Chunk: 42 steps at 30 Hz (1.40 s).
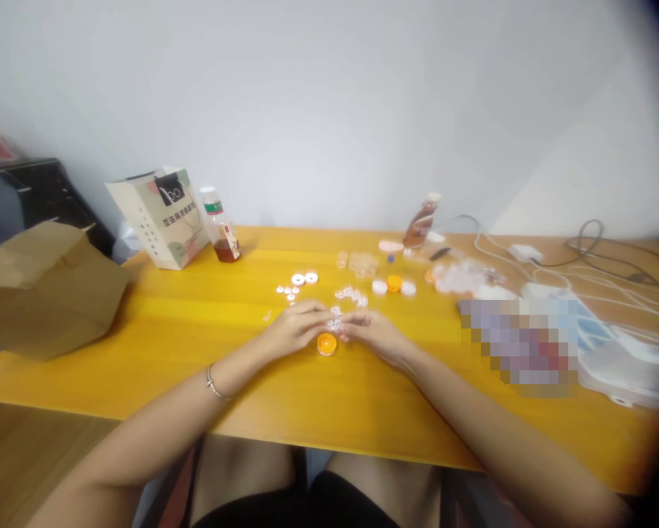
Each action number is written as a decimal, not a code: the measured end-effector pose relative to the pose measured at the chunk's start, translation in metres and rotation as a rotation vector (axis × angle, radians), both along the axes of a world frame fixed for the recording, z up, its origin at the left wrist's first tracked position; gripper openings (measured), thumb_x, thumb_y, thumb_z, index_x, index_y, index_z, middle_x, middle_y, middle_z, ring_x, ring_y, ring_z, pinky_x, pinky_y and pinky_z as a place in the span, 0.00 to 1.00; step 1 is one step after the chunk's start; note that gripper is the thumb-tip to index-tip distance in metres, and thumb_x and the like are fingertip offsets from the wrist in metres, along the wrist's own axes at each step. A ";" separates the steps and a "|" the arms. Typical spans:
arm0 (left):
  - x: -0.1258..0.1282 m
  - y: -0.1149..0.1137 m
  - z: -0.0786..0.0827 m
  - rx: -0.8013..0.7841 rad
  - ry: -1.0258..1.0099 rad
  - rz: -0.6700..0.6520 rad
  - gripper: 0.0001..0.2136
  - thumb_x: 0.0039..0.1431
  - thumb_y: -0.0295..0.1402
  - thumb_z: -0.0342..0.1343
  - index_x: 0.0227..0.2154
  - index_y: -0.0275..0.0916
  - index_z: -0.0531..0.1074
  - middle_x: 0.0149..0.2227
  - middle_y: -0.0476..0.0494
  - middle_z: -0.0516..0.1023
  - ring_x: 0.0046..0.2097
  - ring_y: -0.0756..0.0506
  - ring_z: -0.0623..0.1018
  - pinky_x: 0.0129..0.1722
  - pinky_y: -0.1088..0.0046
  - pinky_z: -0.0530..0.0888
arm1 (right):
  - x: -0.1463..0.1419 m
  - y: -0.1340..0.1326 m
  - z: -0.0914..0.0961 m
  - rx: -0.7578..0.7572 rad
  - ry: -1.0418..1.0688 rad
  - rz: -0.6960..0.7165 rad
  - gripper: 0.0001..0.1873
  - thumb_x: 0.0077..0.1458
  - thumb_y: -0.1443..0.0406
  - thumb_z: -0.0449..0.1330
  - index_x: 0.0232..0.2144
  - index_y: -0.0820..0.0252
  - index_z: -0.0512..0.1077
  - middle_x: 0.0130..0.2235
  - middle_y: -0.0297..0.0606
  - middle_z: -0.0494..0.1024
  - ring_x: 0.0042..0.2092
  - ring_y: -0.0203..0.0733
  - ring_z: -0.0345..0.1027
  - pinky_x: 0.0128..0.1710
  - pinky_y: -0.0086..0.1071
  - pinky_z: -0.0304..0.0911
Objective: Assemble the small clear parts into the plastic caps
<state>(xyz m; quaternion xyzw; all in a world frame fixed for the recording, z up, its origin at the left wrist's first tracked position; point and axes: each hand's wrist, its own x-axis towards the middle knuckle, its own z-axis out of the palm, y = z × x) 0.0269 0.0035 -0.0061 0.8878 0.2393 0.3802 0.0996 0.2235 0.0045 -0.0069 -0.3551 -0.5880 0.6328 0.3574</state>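
Observation:
Both my hands meet over the middle of the table around a small clear-and-white piece (334, 323). My left hand (301, 323) has its fingers pressed together at the piece's left side. From the right, my right hand (370, 330) pinches at the same piece with thumb and fingers. Just below the fingertips lies a round orange cap-like part (327, 344) with a pale rim. Beyond the hands lies a cluster of small white ring-like pieces (352, 295). Small white parts (288, 291) and two white discs (305, 279) sit to the upper left. Blur hides finer detail.
Clear cups (356, 264) and white and orange round parts (394, 284) stand farther back. A paper bag (164, 220) and a drink bottle (220, 227) are back left, with a brown bag (48, 286) nearer. At right are a brown bottle (421, 222), cables (598, 271) and plastic packets (626, 359).

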 end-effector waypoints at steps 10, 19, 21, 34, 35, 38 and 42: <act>0.005 -0.006 0.003 -0.068 -0.010 0.053 0.13 0.56 0.29 0.47 0.45 0.39 0.68 0.37 0.41 0.70 0.40 0.49 0.71 0.40 0.72 0.69 | -0.003 -0.002 0.000 -0.032 0.073 -0.041 0.08 0.40 0.62 0.63 0.24 0.61 0.73 0.24 0.32 0.74 0.25 0.30 0.64 0.31 0.28 0.60; 0.010 -0.008 0.002 -0.192 -0.125 0.081 0.13 0.54 0.31 0.50 0.43 0.38 0.69 0.36 0.42 0.71 0.39 0.49 0.71 0.40 0.72 0.69 | -0.006 -0.001 -0.006 -0.080 0.134 -0.089 0.07 0.40 0.62 0.63 0.24 0.60 0.71 0.27 0.32 0.75 0.28 0.30 0.68 0.34 0.27 0.62; 0.012 -0.008 0.003 -0.232 -0.163 0.104 0.12 0.54 0.31 0.50 0.41 0.37 0.71 0.35 0.42 0.71 0.37 0.49 0.71 0.39 0.72 0.69 | -0.007 -0.002 -0.007 -0.073 0.130 -0.084 0.08 0.41 0.62 0.63 0.24 0.60 0.71 0.28 0.32 0.76 0.29 0.30 0.68 0.35 0.27 0.62; 0.018 -0.001 0.001 -0.359 -0.301 0.131 0.07 0.53 0.30 0.51 0.33 0.35 0.71 0.32 0.44 0.74 0.34 0.49 0.73 0.38 0.72 0.70 | -0.014 -0.012 0.002 0.066 0.126 -0.156 0.11 0.39 0.58 0.63 0.24 0.60 0.70 0.25 0.33 0.75 0.28 0.35 0.68 0.34 0.32 0.63; 0.018 -0.002 0.002 -0.351 -0.304 0.130 0.07 0.53 0.30 0.51 0.33 0.35 0.71 0.32 0.44 0.74 0.35 0.49 0.73 0.38 0.72 0.70 | -0.014 -0.013 0.002 0.034 0.158 -0.148 0.11 0.40 0.58 0.63 0.24 0.59 0.70 0.26 0.34 0.75 0.29 0.35 0.68 0.35 0.32 0.63; 0.018 -0.002 0.006 -0.347 -0.308 0.119 0.07 0.53 0.29 0.50 0.34 0.35 0.71 0.33 0.45 0.74 0.36 0.49 0.73 0.40 0.72 0.70 | -0.014 -0.013 0.001 -0.081 0.248 -0.097 0.11 0.42 0.57 0.61 0.25 0.58 0.69 0.29 0.33 0.75 0.32 0.34 0.68 0.36 0.31 0.61; 0.017 0.002 0.003 -0.376 -0.298 0.086 0.11 0.54 0.30 0.50 0.41 0.36 0.69 0.40 0.42 0.74 0.42 0.48 0.72 0.45 0.69 0.68 | -0.013 -0.007 -0.002 -0.102 0.261 -0.138 0.10 0.38 0.61 0.65 0.23 0.59 0.67 0.24 0.29 0.72 0.26 0.30 0.63 0.30 0.26 0.58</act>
